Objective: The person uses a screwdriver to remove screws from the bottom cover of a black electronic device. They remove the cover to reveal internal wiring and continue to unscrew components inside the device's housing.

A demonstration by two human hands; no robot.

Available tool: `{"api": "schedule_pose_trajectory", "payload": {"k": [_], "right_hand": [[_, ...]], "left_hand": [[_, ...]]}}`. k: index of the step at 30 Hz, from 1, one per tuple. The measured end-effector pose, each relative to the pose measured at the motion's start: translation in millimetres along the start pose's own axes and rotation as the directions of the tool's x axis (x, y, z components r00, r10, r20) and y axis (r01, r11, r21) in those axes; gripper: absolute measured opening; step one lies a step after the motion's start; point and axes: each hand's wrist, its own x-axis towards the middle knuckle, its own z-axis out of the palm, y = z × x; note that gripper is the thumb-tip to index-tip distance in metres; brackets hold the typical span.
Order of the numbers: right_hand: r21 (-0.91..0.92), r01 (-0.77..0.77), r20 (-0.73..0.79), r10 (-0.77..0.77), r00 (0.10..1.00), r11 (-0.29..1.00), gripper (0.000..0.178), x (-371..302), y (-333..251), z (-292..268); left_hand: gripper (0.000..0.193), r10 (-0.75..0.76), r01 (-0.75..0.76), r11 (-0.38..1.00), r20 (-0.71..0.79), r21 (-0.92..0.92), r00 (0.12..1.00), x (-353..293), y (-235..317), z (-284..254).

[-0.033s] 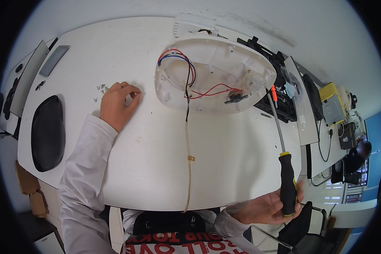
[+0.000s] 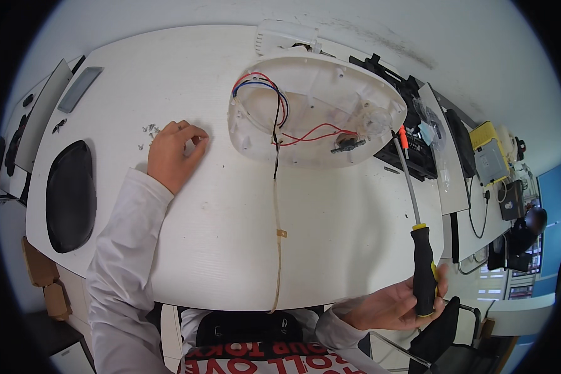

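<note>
My right hand (image 2: 400,305) is closed around the black and yellow handle of a long screwdriver (image 2: 424,268), whose shaft points up and away. The screwdriver's tip is beside the right end of a white plastic housing shell (image 2: 311,87), which lies with its hollow inside showing. Red, blue and black wires (image 2: 280,103) loop inside the shell, and a thin tan cable (image 2: 278,262) runs from it towards me. My left hand (image 2: 173,153) rests on the table, thumb and forefinger pinched together; anything between them is too small to tell. Beside it lie several small screws (image 2: 149,129).
The white table (image 2: 230,206) has an oval black part (image 2: 71,196) and a grey rectangular piece (image 2: 80,89) on its left. Behind the shell's right end sits a black tool case (image 2: 421,159). A yellow and grey case (image 2: 487,153) is on another table at right.
</note>
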Motion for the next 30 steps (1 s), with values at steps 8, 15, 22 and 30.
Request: {"api": "schedule_pose_trajectory", "payload": {"k": [8,15,22,30], "right_hand": [[0.216,-0.017,0.115,-0.008,0.993,0.976,0.032,2,22,-18],[-0.094,0.010,0.016,-0.009,1.000,0.996,0.050,-3,10,-11],[-0.125,-0.010,0.018,0.013,1.000,0.992,0.048,-1,8,-10],[-0.053,-0.172,0.007,0.172,0.985,0.984,0.054,10,11,-10]], "left_hand": [[0.009,0.025,-0.025,0.999,0.017,-0.026,1.000,0,-3,1],[0.014,0.012,-0.014,1.000,-0.072,-0.028,0.997,5,8,-9],[0.033,0.399,-0.434,0.901,-0.388,-0.003,0.831,17,75,-44],[0.047,0.515,-0.581,0.812,-0.395,-0.062,0.761,58,198,11]]}}
